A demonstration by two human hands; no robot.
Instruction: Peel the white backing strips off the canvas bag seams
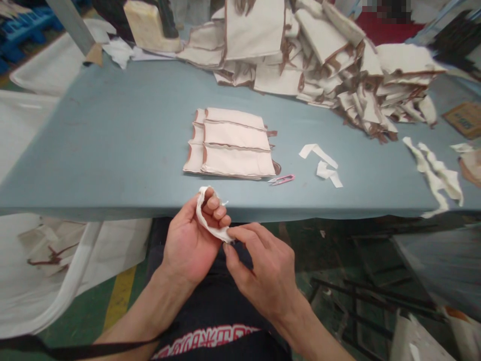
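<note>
A narrow white cloth strip (205, 220) curves across the palm of my left hand (188, 245), whose fingers curl around its upper end. My right hand (263, 265) pinches the strip's lower end between thumb and forefinger. Both hands are just in front of the table's near edge. Beyond them lies a neat stack of cream fabric pieces (236, 135) with brown edging. Pink-handled thread snips (282, 179) rest at the stack's near right corner.
Loose white strips (319, 153) lie right of the stack on the blue-green table (112, 150). A large heap of cream, brown-edged fabric pieces (278, 75) covers the back. At lower left stands a white bin (80, 271) holding fabric. More strips (428, 170) lie far right.
</note>
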